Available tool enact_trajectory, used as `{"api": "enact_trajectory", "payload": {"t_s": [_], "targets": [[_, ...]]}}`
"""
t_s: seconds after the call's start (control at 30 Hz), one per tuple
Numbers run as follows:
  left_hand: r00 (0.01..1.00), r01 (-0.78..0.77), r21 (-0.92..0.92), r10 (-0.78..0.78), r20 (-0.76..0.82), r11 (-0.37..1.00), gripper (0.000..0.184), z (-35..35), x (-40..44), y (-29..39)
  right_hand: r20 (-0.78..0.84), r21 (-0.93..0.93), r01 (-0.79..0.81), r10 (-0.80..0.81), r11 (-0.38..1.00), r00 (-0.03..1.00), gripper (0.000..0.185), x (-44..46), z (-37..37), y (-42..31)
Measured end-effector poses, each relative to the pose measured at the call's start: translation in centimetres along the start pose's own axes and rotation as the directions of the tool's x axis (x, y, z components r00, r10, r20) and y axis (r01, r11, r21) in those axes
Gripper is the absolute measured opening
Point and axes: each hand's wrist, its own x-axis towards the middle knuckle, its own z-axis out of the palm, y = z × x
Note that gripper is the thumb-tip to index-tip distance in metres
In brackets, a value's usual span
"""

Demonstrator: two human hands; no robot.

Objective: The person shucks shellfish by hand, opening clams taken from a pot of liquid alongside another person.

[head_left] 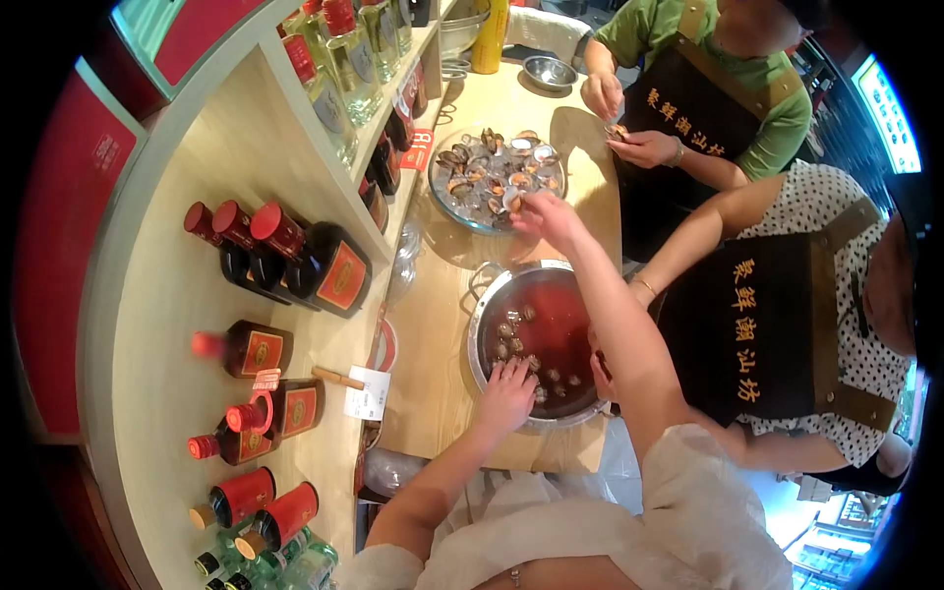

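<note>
A large metal pot (pixel 478 369) holds red liquid with several closed clams (pixel 503 350) in it. My left hand (pixel 509 395) is at its near left side, fingers somewhat apart over the clams and touching them. Beyond the pot stands a glass bowl (pixel 462 225) full of opened clams (pixel 492 175). Over that bowl's near right edge, my right hand (pixel 547 218) pinches an opened clam shell (pixel 513 200) between its fingertips. My right arm crosses above the pot and hides part of its right side.
Two people in dark aprons stand on the right; one holds a clam (pixel 617 132), the other's hand (pixel 602 374) is at the pot's right rim. A small metal bowl (pixel 550 73) sits at the table's far end. Shelves with bottles (pixel 344 270) line the left.
</note>
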Motion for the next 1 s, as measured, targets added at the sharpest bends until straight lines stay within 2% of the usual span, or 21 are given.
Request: {"api": "enact_trajectory", "payload": {"t_s": [0.1, 0.17, 0.2, 0.23, 0.27, 0.3, 0.33, 0.4, 0.43, 0.5, 0.53, 0.57, 0.6, 0.63, 0.67, 0.73, 0.8, 0.83, 0.87, 0.9, 1.0], "targets": [[1.0, 0.018, -0.013, -0.018, 0.009, 1.0, 0.027, -0.2, 0.0, 0.1, 0.02, -0.049, 0.024, -0.023, 0.999, 1.0, 0.027, 5.1, 1.0, -1.6], [1.0, 0.022, -0.012, -0.022, -0.002, 1.0, 0.028, -0.1, 0.0, 0.1, -0.157, -0.269, 0.061, -0.106, 0.961, 0.982, 0.028, 7.3, 2.3, -2.2], [1.0, 0.019, -0.017, -0.019, -0.008, 1.0, 0.028, -0.1, 0.1, 0.0, -0.148, -0.266, 0.063, -0.105, 0.962, 0.983, 0.028, 8.8, 2.4, -2.2], [0.999, 0.033, -0.03, -0.033, -0.009, 0.999, 0.029, 0.0, 0.1, 0.1, -0.201, -0.396, 0.077, -0.168, 0.915, 0.965, 0.027, 10.5, 2.5, -1.8], [0.999, 0.038, -0.024, -0.039, -0.009, 0.999, 0.029, 0.1, 0.2, 0.0, -0.246, -0.518, 0.078, -0.236, 0.852, 0.94, 0.026, 11.8, 2.3, -1.3], [0.999, 0.038, -0.037, -0.039, -0.008, 0.999, 0.029, -0.1, 0.2, 0.0, -0.204, -0.712, 0.048, -0.272, 0.7, 0.941, 0.025, 12.2, 2.2, -1.6], [0.999, 0.038, -0.053, -0.038, -0.004, 0.998, 0.029, -0.1, 0.1, 0.0, -0.205, -0.709, 0.044, -0.265, 0.704, 0.942, 0.025, 12.6, 2.2, -1.5], [0.999, 0.038, -0.048, -0.039, -0.015, 0.998, 0.03, 0.1, -0.1, 0.1, -0.12, -0.948, 0.005, -0.374, 0.317, 0.92, 0.026, 13.3, 2.2, -1.2], [0.999, 0.033, -0.04, -0.034, -0.034, 0.999, 0.03, 0.2, 0.0, 0.0, -0.104, -0.979, -0.013, -0.445, 0.201, 0.89, 0.027, 13.5, 2.3, -1.0], [0.999, 0.044, -0.026, -0.044, -0.017, 0.999, 0.029, 0.6, 0.0, -0.2, -0.089, -0.988, -0.005, -0.53, 0.157, 0.843, 0.028, 13.4, 2.4, -1.2], [0.999, 0.053, -0.016, -0.053, -0.004, 0.998, 0.029, 0.9, 0.1, 0.0, -0.1, -0.985, 0.001, -0.566, 0.175, 0.818, 0.029, 12.8, 2.7, -1.7], [0.998, 0.062, -0.04, -0.061, 0.004, 0.997, 0.027, 0.5, 0.4, 0.2, 0.003, -0.981, 0.11, -0.553, 0.16, 0.833, 0.03, 11.4, 2.9, -2.4], [0.997, 0.077, -0.076, -0.075, 0.026, 0.994, 0.026, 0.0, 0.5, 0.3, -0.014, -0.957, 0.138, -0.515, 0.255, 0.857, 0.031, 10.5, 2.9, -2.6], [0.987, 0.159, -0.271, -0.16, 0.017, 0.95, 0.024, 0.1, 0.3, 0.0, 0.045, -0.938, 0.242, -0.608, 0.247, 0.792, 0.03, 6.7, 4.1, -3.4], [0.97, 0.229, -0.451, -0.243, 0.028, 0.863, 0.023, 0.3, 0.2, -0.7, 0.055, -0.858, 0.345, -0.6, 0.38, 0.798, 0.028, 4.3, 4.3, -3.0], [0.905, 0.181, -0.447, -0.326, -0.272, 0.876, 0.024, 0.6, 1.2, -2.3, 0.091, -0.808, 0.43, -0.635, 0.404, 0.767, 0.025, -0.8, 4.2, -0.9], [0.848, 0.171, -0.48, -0.377, -0.373, 0.86, 0.025, -1.7, 2.6, -2.4, 0.03, -0.831, 0.33, -0.557, 0.447, 0.83, 0.022, -6.2, 3.3, 2.7], [0.854, 0.17, -0.477, -0.37, -0.364, 0.862, 0.025, -1.9, 2.9, -2.9, 0.061, -0.904, 0.253, -0.48, 0.345, 0.875, 0.021, -8.4, 2.2, 4.6], [0.839, 0.209, -0.631, -0.469, -0.276, 0.747, 0.024, -2.1, 3.0, -3.3, 0.077, -0.956, 0.18, -0.395, 0.231, 0.915, 0.021, -10.2, 0.8, 6.6], [0.82, 0.245, -0.76, -0.547, -0.169, 0.602, 0.023, -2.2, 3.0, -3.7, 0.042, -0.972, 0.115, -0.331, 0.205, 0.943, 0.021, -11.5, -0.4, 9.0], [0.866, 0.283, -0.717, -0.492, -0.095, 0.637, 0.031, -2.4, 3.1, -4.8, -0.057, -0.998, -0.058, -0.236, 0.003, 0.97, 0.027, -14.9, -2.8, 13.4]]}}
